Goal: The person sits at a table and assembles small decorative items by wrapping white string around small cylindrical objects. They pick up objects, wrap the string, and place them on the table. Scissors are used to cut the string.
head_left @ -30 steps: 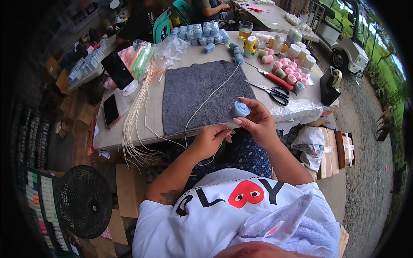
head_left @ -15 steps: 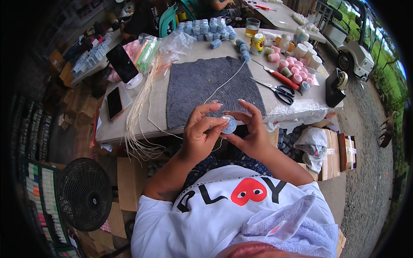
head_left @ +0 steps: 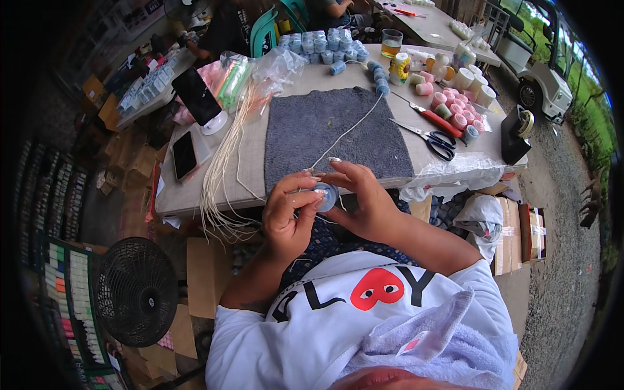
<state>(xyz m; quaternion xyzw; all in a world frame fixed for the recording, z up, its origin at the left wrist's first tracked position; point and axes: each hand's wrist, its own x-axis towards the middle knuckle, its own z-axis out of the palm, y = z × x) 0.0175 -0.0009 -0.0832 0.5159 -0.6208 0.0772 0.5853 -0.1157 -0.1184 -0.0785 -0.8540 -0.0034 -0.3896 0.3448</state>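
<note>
Above my lap, at the table's near edge, my left hand [head_left: 288, 211] pinches a small round blue cylinder [head_left: 329, 197], its flat end showing. My right hand [head_left: 365, 203] curls around the cylinder's other side, thumb at its lower edge and index finger near the cord. From my fingertips a thin white cord [head_left: 344, 135] runs across a dark grey cloth [head_left: 305, 123] to a short row of similar blue cylinders [head_left: 378, 78] at the cloth's far right corner. A loose cord end hangs beside my right fingers.
Scissors [head_left: 437, 140], a red-handled knife [head_left: 442, 122], pink cylinders [head_left: 459, 118] and a black tape dispenser [head_left: 517, 136] lie to the right. A bundle of white cords [head_left: 224, 175] and two phones [head_left: 185, 156] are left. Beyond stand wrapped blue cylinders [head_left: 318, 44] and a glass [head_left: 391, 44].
Both hands and the blue cylinder have shifted slightly left relative to the cloth. My right index finger has come down closer to the left fingers and the cord.
</note>
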